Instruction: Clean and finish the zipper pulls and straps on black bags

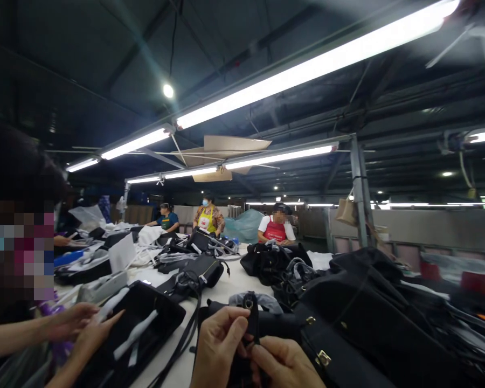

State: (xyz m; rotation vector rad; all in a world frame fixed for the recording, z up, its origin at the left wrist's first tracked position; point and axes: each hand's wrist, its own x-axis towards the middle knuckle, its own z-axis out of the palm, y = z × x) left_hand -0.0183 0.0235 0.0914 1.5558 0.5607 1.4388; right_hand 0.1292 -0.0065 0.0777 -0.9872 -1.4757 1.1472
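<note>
Low in the middle of the head view, my left hand (220,345) pinches a black strap tab (254,318) between thumb and fingers. A metal eyelet (248,304) shows near the tab's upper end. Close beside it, my right hand (286,360) has thumb and finger pressed together at the tab's lower part. Whatever lies between those fingertips is too small to make out. Under and behind both hands is a black bag (278,325), partly covered by them. Clear plastic wrap (262,302) lies just behind the tab.
Black bags with gold-coloured fittings (323,358) are heaped at right. At left, a co-worker's hands (84,328) hold a black bag (145,323) with white strips. More bags and white wrapping cover the long table (228,283). Several people work beyond it, under low tube lights (307,73).
</note>
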